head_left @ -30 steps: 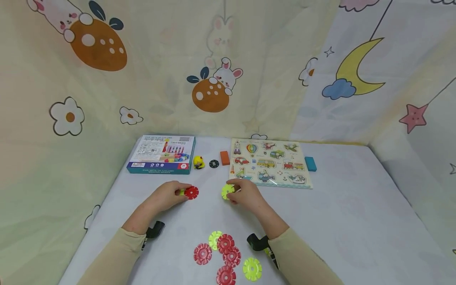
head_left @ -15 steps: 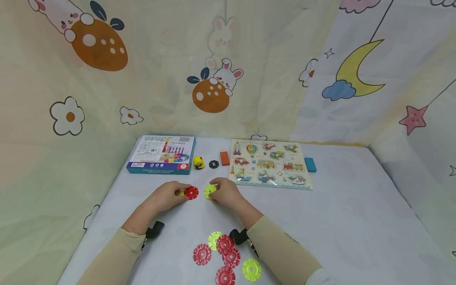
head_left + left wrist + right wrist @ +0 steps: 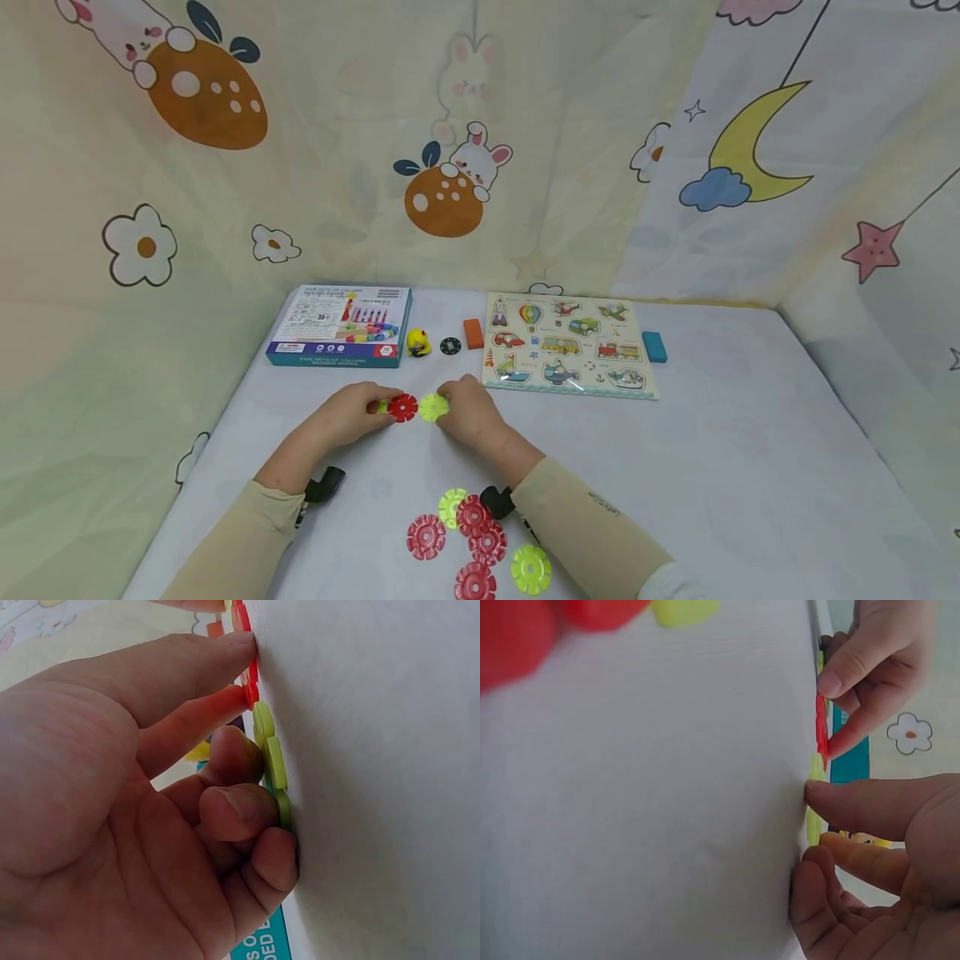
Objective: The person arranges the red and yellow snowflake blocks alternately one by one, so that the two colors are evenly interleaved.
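My left hand (image 3: 352, 414) pinches a red notched plastic disc (image 3: 402, 407) between thumb and index finger. Under its other, curled fingers lies a yellow-green disc (image 3: 274, 761), mostly covered in the head view. Thumb and index finger of my right hand (image 3: 472, 414) pinch another yellow-green notched disc (image 3: 433, 407) by its sides. In the right wrist view the edge of this yellow-green disc (image 3: 814, 806) meets the red disc (image 3: 822, 727); whether their notches interlock, I cannot tell. All of them are at the white tabletop, roughly in a row.
Several loose red discs (image 3: 426, 537) and yellow-green discs (image 3: 531, 570) lie near the front. Along the back stand a bead-set box (image 3: 337, 325), a yellow duck (image 3: 418, 342), a black chip (image 3: 450, 346), an orange block (image 3: 473, 333), a picture puzzle board (image 3: 570, 342) and a teal block (image 3: 654, 347).
My right hand has moved left with its yellow-green disc, up against the red disc. My left hand has stayed in place, holding the red disc.
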`<action>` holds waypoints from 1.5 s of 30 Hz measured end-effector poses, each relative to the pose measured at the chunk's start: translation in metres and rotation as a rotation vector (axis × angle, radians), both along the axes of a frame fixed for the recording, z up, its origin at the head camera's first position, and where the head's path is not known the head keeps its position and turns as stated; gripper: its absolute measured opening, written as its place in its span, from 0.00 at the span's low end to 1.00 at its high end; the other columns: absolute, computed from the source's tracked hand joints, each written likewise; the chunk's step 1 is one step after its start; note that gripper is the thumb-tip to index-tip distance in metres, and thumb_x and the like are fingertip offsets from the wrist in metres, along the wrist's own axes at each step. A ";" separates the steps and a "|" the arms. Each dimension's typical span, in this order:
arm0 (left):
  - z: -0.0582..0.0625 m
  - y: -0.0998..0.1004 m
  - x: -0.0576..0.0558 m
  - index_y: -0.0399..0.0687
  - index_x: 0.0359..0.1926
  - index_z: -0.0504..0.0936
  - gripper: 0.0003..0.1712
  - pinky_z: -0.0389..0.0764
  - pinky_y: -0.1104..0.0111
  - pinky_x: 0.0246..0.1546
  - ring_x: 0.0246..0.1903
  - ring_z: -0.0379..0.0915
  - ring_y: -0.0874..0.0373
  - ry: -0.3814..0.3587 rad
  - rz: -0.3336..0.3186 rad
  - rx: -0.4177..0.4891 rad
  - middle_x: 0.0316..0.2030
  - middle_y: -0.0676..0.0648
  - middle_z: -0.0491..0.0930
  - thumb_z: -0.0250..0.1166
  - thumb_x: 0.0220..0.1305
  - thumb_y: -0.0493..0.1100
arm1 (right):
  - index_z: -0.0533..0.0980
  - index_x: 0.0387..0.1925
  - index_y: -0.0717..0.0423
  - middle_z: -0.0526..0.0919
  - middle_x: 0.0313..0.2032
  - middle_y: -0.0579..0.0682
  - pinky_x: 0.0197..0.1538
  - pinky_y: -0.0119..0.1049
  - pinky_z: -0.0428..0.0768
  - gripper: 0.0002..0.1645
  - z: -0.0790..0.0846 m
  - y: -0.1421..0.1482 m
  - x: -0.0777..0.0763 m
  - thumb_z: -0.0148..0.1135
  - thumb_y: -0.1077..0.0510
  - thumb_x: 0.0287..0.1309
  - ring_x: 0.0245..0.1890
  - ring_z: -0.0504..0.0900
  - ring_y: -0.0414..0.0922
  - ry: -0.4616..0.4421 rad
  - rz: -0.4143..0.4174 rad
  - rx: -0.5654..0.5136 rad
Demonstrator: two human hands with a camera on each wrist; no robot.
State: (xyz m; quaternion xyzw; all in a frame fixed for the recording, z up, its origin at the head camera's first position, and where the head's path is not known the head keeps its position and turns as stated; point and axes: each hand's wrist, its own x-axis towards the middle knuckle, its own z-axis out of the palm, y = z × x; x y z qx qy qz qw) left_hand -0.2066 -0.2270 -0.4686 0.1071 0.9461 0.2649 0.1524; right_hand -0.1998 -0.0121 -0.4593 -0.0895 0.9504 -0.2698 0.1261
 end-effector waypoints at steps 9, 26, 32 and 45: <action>0.000 0.001 -0.002 0.62 0.57 0.78 0.26 0.72 0.65 0.36 0.38 0.66 0.56 0.006 -0.025 -0.002 0.39 0.55 0.75 0.69 0.56 0.49 | 0.77 0.54 0.51 0.73 0.43 0.50 0.46 0.38 0.75 0.27 -0.003 0.001 -0.002 0.70 0.56 0.50 0.41 0.71 0.43 -0.010 -0.020 -0.022; 0.007 0.037 -0.007 0.55 0.60 0.76 0.29 0.72 0.57 0.51 0.45 0.70 0.55 0.024 -0.111 -0.069 0.49 0.53 0.78 0.69 0.56 0.51 | 0.77 0.52 0.51 0.71 0.39 0.48 0.39 0.33 0.75 0.26 -0.007 0.002 -0.003 0.72 0.54 0.49 0.37 0.71 0.42 -0.023 -0.030 -0.071; -0.001 0.041 -0.007 0.59 0.59 0.77 0.29 0.73 0.60 0.47 0.41 0.69 0.57 0.062 -0.106 -0.076 0.47 0.55 0.78 0.69 0.56 0.54 | 0.77 0.52 0.52 0.71 0.38 0.48 0.39 0.33 0.75 0.26 -0.007 0.005 -0.003 0.71 0.53 0.49 0.37 0.71 0.42 -0.007 -0.009 -0.056; -0.004 0.041 -0.007 0.63 0.58 0.77 0.28 0.71 0.65 0.38 0.36 0.67 0.58 0.063 -0.110 -0.109 0.39 0.57 0.77 0.68 0.55 0.56 | 0.76 0.54 0.50 0.74 0.38 0.45 0.36 0.34 0.74 0.25 0.015 0.034 0.018 0.67 0.49 0.54 0.35 0.72 0.41 -0.093 0.129 -0.150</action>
